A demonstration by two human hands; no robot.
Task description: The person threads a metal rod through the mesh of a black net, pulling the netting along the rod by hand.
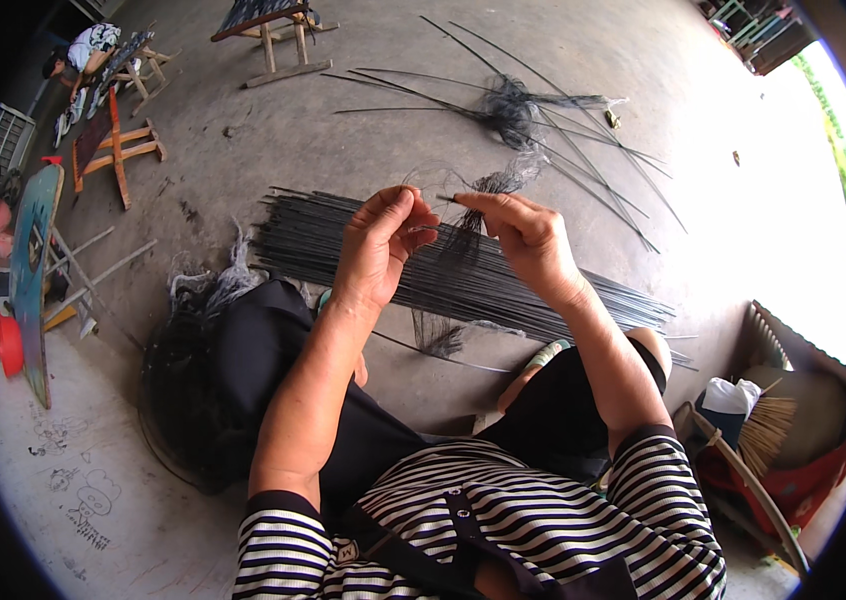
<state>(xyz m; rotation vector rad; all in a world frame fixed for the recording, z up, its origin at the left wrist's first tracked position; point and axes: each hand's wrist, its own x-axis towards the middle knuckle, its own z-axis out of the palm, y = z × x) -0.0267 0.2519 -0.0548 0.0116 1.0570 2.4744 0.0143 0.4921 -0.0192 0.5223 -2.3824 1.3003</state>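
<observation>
My left hand point(379, 240) is raised over the rods, thumb and forefinger pinched on fine thread. That thread loops across to a bunch of dark mesh netting point(493, 186) at my right hand point(533, 238). The right fingers are closed on the netting, forefinger pointing left; a short dark tip shows past it, too small to name. Part of the mesh hangs below the fingers. Beneath both hands lies a wide bundle of thin black rods point(328, 235). More netting point(435, 338) rests on the floor between my legs.
Loose rods with tangled netting point(511, 108) lie on the concrete ahead. Wooden folding stools point(123, 150) and a bent-over person point(93, 48) are at far left. A blue board point(35, 270) leans at left. On the right stand a straw broom point(768, 425) and a red bag point(823, 480).
</observation>
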